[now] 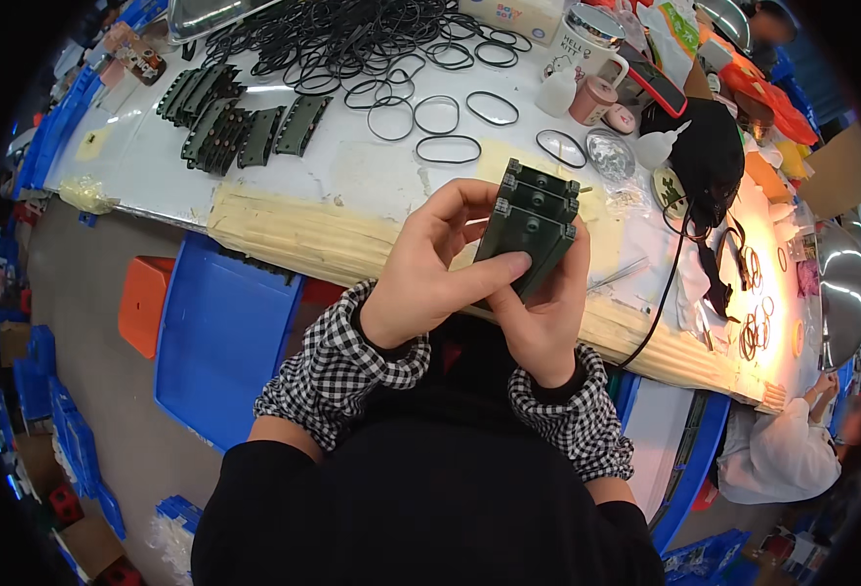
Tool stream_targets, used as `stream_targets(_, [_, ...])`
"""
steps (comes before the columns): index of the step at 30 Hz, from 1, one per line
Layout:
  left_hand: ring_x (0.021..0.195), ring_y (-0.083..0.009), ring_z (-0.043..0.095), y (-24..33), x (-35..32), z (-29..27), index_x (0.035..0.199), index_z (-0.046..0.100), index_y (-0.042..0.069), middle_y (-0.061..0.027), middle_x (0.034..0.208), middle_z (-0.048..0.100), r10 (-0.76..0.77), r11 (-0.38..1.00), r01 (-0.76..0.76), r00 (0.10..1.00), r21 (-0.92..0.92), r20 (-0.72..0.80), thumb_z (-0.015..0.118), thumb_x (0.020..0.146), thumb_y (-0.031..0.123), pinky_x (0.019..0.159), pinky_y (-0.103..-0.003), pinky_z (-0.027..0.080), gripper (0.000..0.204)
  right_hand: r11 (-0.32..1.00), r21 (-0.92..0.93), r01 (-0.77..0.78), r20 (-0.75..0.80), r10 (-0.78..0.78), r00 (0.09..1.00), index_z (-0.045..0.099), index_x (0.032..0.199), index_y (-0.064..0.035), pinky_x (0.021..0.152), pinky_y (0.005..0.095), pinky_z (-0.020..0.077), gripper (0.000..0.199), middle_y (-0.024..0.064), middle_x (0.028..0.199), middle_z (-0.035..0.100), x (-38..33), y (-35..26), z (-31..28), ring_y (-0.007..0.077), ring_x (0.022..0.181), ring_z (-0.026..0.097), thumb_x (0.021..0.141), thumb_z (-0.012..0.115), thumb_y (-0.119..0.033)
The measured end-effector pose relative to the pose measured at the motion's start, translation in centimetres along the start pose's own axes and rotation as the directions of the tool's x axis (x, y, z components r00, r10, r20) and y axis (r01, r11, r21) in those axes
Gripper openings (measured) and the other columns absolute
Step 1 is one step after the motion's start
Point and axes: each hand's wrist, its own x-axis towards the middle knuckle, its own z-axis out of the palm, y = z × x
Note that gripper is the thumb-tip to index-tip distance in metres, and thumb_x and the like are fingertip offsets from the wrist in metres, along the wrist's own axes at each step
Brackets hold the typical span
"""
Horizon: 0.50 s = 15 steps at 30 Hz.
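Note:
Near the table's front edge, my left hand (435, 273) and my right hand (550, 327) hold a small stack of dark green moulded plastic parts (536, 230) between them. The left thumb presses on the face of the nearest part, and the right fingers wrap its right side. The stack is tilted, with its ends facing up and away. Beyond my hands, black rubber rings (448, 148) lie singly on the white table. More dark green plastic parts (217, 135) stand grouped at the far left.
A tangled heap of black rings (352, 44) covers the table's back. A mug (587, 44), pink jar (593, 100), phone (653, 83) and black cap (709, 146) crowd the right. Blue bins (220, 337) stand below the padded front edge (303, 230). Another person (777, 449) sits at right.

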Motion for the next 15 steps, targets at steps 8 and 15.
stream_targets(8, [0.096, -0.0111, 0.061, 1.0, -0.1, -1.6, 0.11, 0.054, 0.001, -0.0061, 0.099, 0.063, 0.283, 0.804, -0.237, 0.959, 0.546, -0.001, 0.08, 0.066, 0.003, 0.09, -0.03, 0.047, 0.051, 0.862, -0.454, 0.226, 0.195, -0.152, 0.969, 0.024, 0.147, 0.0023, 0.099, 0.041, 0.0425, 0.094, 0.0199, 0.139, 0.036, 1.7, -3.1, -2.9, 0.0287, 0.12, 0.047, 0.07, 0.076, -0.006])
stream_targets(15, [0.093, -0.0302, 0.064, 2.4, 0.4, -1.9, 0.108, 0.058, 0.006, -0.0084, 0.096, 0.065, 0.37, 0.237, -0.467, 0.854, 0.852, 0.365, 0.078, 0.06, 0.008, 0.105, -0.056, 0.04, 0.052, 0.648, -0.624, 0.437, 0.465, -0.142, 0.874, 0.056, 0.122, -0.0024, 0.092, 0.0407, 0.0446, 0.064, 0.0155, 0.112, 0.058, 4.4, -5.1, -4.5, 0.0351, 0.105, 0.055, 0.06, 0.07, 0.001])
